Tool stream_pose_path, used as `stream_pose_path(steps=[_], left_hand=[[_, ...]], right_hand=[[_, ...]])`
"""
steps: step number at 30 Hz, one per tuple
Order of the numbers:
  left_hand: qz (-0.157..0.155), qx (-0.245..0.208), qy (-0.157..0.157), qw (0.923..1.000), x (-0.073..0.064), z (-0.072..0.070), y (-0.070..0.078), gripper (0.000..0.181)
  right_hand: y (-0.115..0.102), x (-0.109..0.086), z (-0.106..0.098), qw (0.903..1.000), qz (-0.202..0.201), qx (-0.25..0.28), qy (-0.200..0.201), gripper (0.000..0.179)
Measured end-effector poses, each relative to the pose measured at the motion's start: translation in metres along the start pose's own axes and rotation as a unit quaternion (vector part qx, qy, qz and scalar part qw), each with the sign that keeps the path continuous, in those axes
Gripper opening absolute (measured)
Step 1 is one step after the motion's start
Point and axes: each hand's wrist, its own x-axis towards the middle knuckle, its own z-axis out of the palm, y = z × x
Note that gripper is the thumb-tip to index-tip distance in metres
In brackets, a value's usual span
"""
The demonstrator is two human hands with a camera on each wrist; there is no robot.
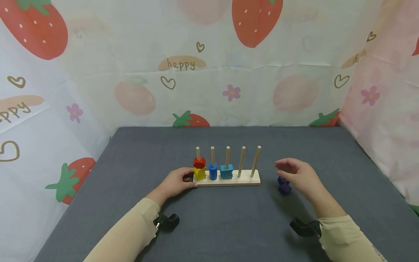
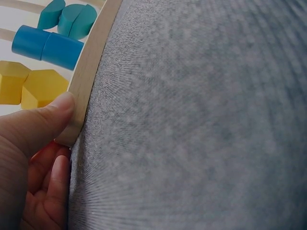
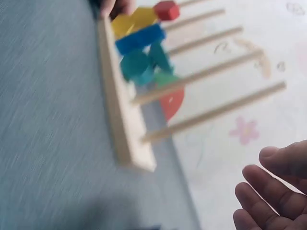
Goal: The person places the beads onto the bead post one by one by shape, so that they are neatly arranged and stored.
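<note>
A wooden peg board (image 1: 242, 181) with several upright pegs stands on the table. Its leftmost peg bears yellow blocks (image 1: 199, 174) with a red block (image 1: 199, 162) above them. Blue cylinders (image 2: 60, 47) sit on the second peg and teal pieces (image 1: 226, 171) on the third; the two right pegs are bare. My left hand (image 1: 176, 182) grips the board's left end, thumb (image 2: 61, 103) on its front edge and fingers bent by the end. My right hand (image 1: 299, 178) hovers with loosely bent fingers, holding nothing, just over dark purple blocks (image 1: 284, 189) that it partly hides.
A dark grey cloth (image 1: 209, 225) covers the table. Behind it and at both sides hangs a pale curtain (image 1: 248, 80) printed with strawberries. Black straps (image 1: 304, 228) stick out at both wrists.
</note>
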Motion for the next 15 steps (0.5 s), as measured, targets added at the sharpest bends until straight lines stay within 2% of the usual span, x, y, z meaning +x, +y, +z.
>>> stream_pose_path(steps=[7,15], left_hand=[[-0.005,0.003,-0.001,1.0000,-0.001,0.000,0.001,0.050],[-0.007,0.004,-0.001,1.0000,-0.002,-0.001,0.002,0.049]], right_hand=[[0.030,-0.005,-0.006,0.9989,0.021,-0.040,-0.014,0.027],[0.052,-0.008,-0.009,0.9978,0.015,-0.056,-0.032,0.024]])
